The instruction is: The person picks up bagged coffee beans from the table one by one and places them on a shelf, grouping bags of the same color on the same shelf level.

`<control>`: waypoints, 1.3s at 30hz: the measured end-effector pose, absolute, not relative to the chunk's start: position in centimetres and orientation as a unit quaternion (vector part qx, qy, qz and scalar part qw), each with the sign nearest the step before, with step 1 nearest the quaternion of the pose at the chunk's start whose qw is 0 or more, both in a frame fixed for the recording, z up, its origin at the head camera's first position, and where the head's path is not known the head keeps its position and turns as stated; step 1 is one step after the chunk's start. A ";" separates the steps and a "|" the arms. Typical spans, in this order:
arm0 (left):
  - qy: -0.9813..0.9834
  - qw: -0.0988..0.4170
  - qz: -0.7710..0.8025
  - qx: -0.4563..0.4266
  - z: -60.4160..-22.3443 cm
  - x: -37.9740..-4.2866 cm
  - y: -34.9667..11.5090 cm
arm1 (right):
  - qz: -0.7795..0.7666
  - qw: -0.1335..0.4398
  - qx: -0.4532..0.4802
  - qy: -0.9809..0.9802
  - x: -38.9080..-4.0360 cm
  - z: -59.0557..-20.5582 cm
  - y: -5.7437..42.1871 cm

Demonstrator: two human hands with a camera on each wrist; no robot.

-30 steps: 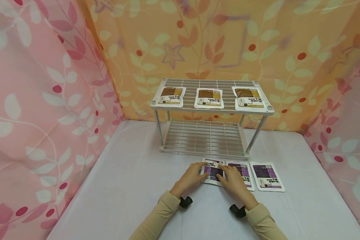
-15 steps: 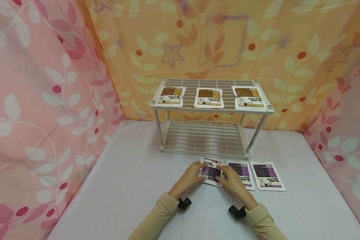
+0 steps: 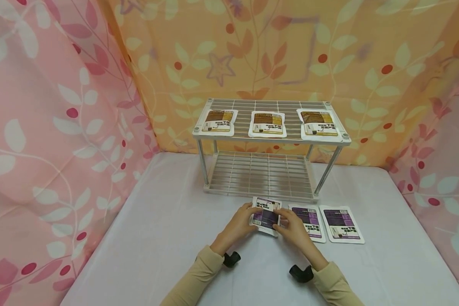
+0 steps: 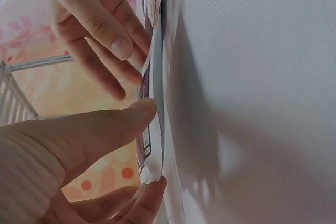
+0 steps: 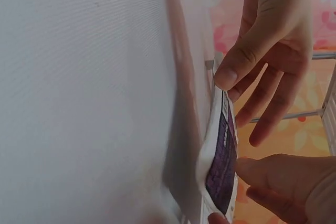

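Note:
A flat white pouch with a purple and black label is held by both hands just above the white table. My left hand pinches its left edge, the thumb on the label side. At the right edge my right hand grips it between thumb and fingers. Seen edge-on in the left wrist view, the pouch stands off the cloth and casts a shadow. The right wrist view shows part of its purple label. Close by my right hand lie two more purple pouches, one in the middle and one at the right.
Behind the hands stands a two-tier wire rack. Its top holds three brown-and-yellow pouches: left, middle and right. Flowered cloth walls surround the white table. A black camera mount sits at each wrist.
Both hands have lifted the pouch off the table, tilted it and shifted it slightly left, away from the middle pouch. The rack and the other pouches stay put.

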State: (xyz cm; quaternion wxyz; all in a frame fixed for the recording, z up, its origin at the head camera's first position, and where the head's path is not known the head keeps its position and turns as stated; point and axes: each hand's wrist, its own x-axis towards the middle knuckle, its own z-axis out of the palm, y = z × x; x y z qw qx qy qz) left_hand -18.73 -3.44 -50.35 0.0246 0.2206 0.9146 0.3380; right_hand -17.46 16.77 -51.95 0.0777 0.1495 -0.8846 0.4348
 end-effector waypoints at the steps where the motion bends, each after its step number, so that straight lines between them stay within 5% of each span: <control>1: 0.914 0.026 0.339 0.222 -50.4 -18.8 -3.5 | 0.441 0.080 0.148 -0.882 -17.5 -51.9 16.7; 39: 0.901 -0.038 0.403 0.159 -49.6 -22.0 -6.8 | 0.403 0.149 0.230 -0.873 -21.6 -51.4 12.8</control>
